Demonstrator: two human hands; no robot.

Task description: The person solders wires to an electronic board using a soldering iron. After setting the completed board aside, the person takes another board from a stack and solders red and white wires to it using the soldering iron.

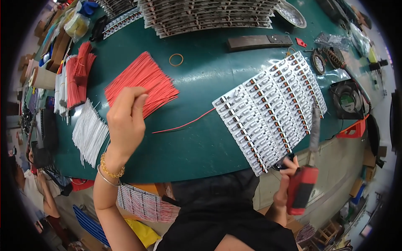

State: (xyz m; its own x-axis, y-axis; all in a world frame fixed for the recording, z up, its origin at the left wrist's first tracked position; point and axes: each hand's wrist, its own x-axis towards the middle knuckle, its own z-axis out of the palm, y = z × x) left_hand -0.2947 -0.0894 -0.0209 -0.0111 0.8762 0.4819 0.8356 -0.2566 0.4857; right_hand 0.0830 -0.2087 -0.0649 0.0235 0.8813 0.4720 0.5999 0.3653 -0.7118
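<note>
My left hand (127,121) is over a spread pile of red wires (144,69), thumb and fingers pinched together. What sits between those fingertips, if anything, is hidden. In my right hand (284,184) is a soldering gun (302,190) with a red and black handle, slightly blurred; its grey barrel points away over the right side of a panel of white circuit boards (268,113). The panel lies at an angle, with rows of small parts. One single red wire (184,124) runs from the panel's left corner onto the green table (188,154).
White wires (90,134) and bundled red wires (79,75) lie to the left. Stacked board panels (205,16) fill the far side. A dark metal bar (259,42), a rubber band (176,60), and a small fan (346,99) are also on the table. Another person (39,192) is at far left.
</note>
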